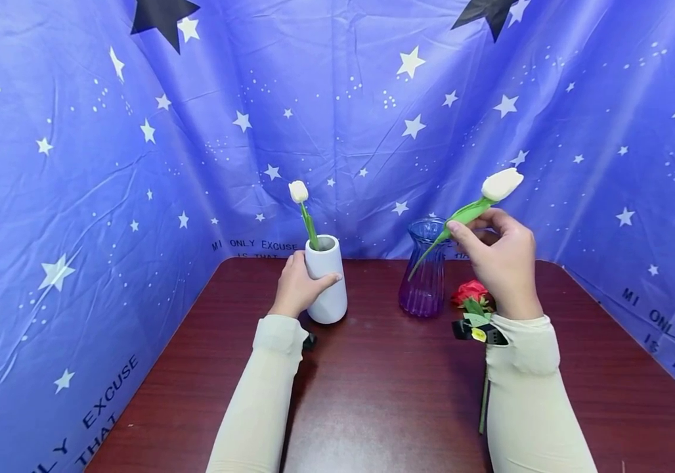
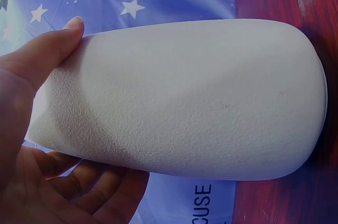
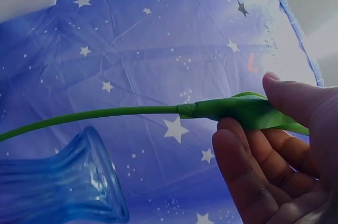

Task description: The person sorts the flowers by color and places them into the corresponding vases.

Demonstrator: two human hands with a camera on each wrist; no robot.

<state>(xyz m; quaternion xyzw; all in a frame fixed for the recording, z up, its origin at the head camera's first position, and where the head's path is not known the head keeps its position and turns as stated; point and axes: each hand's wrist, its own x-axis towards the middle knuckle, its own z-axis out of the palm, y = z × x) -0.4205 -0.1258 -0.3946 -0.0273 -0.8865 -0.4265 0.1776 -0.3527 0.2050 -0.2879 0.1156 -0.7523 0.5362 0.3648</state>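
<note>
My left hand (image 1: 297, 287) grips the white vase (image 1: 328, 289) round its upper part, thumb on one side and fingers on the other in the left wrist view. The vase stands upright on the table with one white tulip (image 1: 299, 192) leaning left out of its mouth. In my right hand (image 1: 505, 259), thumb and fingers pinch the green leafy stem of a second white tulip (image 1: 501, 184). Its bloom points up and right, and its bare stem (image 3: 105, 115) slants down in front of the blue-purple glass vase (image 1: 421, 289). The right wrist view shows that stem apart from the glass rim.
A red rose (image 1: 470, 293) lies on the dark red wooden table (image 1: 385, 394), partly hidden under my right wrist. A blue curtain with stars (image 1: 337, 118) hangs round the table's back and sides.
</note>
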